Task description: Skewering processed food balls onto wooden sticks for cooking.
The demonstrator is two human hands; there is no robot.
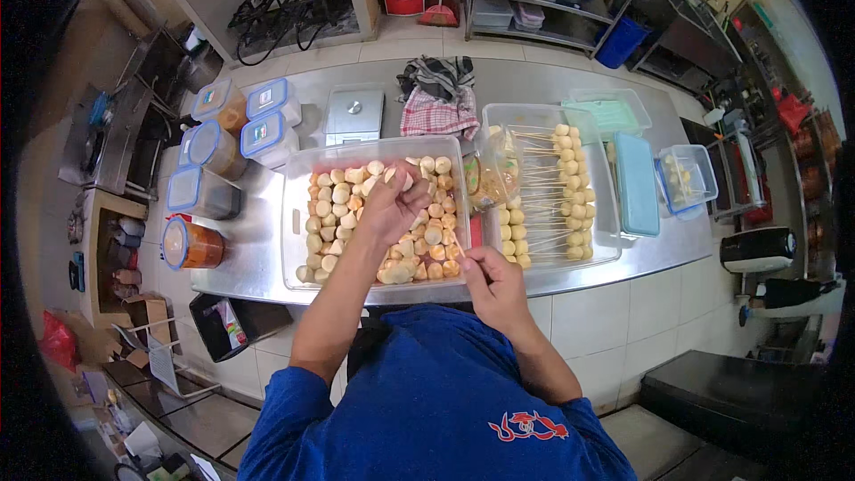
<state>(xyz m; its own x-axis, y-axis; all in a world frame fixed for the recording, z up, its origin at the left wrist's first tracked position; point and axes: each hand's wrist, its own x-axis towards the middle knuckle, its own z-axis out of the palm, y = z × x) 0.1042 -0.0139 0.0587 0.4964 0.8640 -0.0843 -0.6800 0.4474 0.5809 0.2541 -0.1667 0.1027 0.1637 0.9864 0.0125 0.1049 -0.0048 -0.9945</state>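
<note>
My left hand (401,204) is raised over a clear plastic tray (291,260), its fingers curled around a pale food ball (399,178). Rows of white and orange-tinted balls (339,195) fill much of that tray. At the tray's right front corner, my right hand (494,284) pinches a thin wooden skewer (458,240), which points up and left over the balls. To the right stands a second clear tray (606,214) with skewered balls (574,194) laid side by side, their sticks pointing left. A clear plastic bag of bamboo-coloured contents (493,180) leans between the trays.
On the steel table (254,280), lidded tubs (204,192) and a jar of orange contents (200,245) line the left. A kitchen scale (354,113) and cloths (439,103) lie behind the trays. A blue box (636,184) and a clear tub (686,177) stand right.
</note>
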